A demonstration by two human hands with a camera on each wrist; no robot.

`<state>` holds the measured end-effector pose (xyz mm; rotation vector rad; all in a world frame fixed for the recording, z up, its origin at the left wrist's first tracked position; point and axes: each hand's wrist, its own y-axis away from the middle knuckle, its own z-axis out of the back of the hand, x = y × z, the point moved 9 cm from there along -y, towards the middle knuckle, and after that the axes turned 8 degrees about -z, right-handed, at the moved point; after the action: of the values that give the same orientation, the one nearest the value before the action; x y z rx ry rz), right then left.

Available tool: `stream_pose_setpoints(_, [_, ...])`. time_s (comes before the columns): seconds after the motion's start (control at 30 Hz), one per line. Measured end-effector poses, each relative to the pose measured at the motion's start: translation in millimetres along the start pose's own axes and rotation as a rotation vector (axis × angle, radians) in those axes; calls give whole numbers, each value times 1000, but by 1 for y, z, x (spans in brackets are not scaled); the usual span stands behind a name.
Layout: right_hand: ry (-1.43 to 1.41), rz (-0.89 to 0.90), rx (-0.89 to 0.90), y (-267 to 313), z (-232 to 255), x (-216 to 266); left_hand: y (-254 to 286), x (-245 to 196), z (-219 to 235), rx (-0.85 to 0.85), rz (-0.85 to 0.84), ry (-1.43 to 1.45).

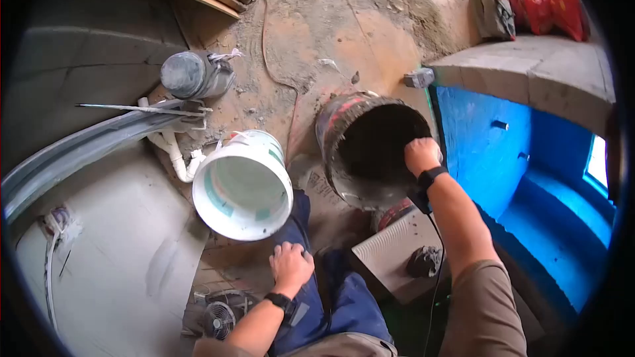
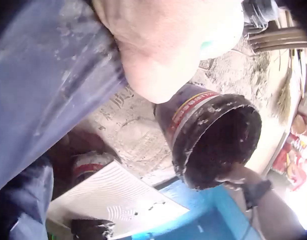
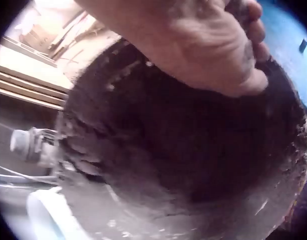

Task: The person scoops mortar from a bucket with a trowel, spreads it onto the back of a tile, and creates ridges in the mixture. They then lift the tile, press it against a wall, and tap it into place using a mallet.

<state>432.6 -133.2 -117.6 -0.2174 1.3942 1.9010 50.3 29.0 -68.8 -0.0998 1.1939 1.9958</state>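
A dark bucket (image 1: pixel 331 125), its rim crusted with mortar, stands ahead of the person; its inside is in deep shadow. At its right rim is the right hand (image 1: pixel 423 156), fingers curled. In the right wrist view, those fingers (image 3: pixel 256 31) close round something dark grey; I cannot tell whether it is a tool's handle or the rim. The left hand (image 1: pixel 292 268) rests on the left knee of the blue trousers (image 1: pixel 360 304), fingers loosely bent. Just beyond it stands a white bucket (image 1: pixel 281 192) with pale liquid inside.
A ridged pale board (image 1: pixel 390 251) bearing a dark lump (image 1: pixel 425 262) lies at the right. Blue-painted walls (image 1: pixel 476 139) border that side. A grey metal channel (image 1: pixel 86 145), white pipes (image 1: pixel 175 155) and a grey container (image 1: pixel 192 74) are at the left. A cable (image 1: pixel 266 39) crosses the dusty floor.
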Motion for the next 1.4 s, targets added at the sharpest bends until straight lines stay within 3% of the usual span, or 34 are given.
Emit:
stream_pose_setpoints(0.07, [-52,64,-84,8,-30,-6,24,-19,2,-29,8,72])
stream_pose_setpoints(0.1, [-123,104,-81,-52,-11,75,-21,38,29,-59,51,42])
stream_pose_setpoints(0.23, [-243,116,33,-79,-43,120,-30,45,33,-70,63,81])
stream_pose_setpoints(0.43, [-503,7,257,-77,-68,128,-39,31,39,-23,43,101])
stream_pose_setpoints(0.53, [-643,-7,276,-86,-56,147,-46,26,42,-25,21,30])
stream_pose_setpoints(0.67, [-827,103,219,-74,-33,159,-43,26,37,-9,7,-38])
stream_pose_setpoints(0.87, [-1065,135,114,-28,-2,117,-36,16,23,38,-24,-133])
stream_pose_setpoints(0.97, [-1271,150,87,2,-9,96,-26,10,16,33,-29,-197])
stream_pose_setpoints(1.07, [-1516,165,-67,39,-12,74,-15,9,0,35,-23,-280])
stream_pose_setpoints(1.17, [-1723,193,-62,98,-31,52,0,9,-18,39,-13,-393])
stream_pose_setpoints(1.2, [-1782,185,-254,126,-42,37,3,-2,-18,59,-11,-438])
stream_pose_setpoints(1.23, [-1719,135,-258,161,-49,14,5,-5,-23,93,-6,-513])
stream_pose_setpoints(1.3, [-1659,91,-568,241,-85,-30,4,-10,-34,68,-15,-530])
stream_pose_setpoints(1.4, [-1311,-160,-723,358,-161,-84,7,-22,-47,90,-40,-521])
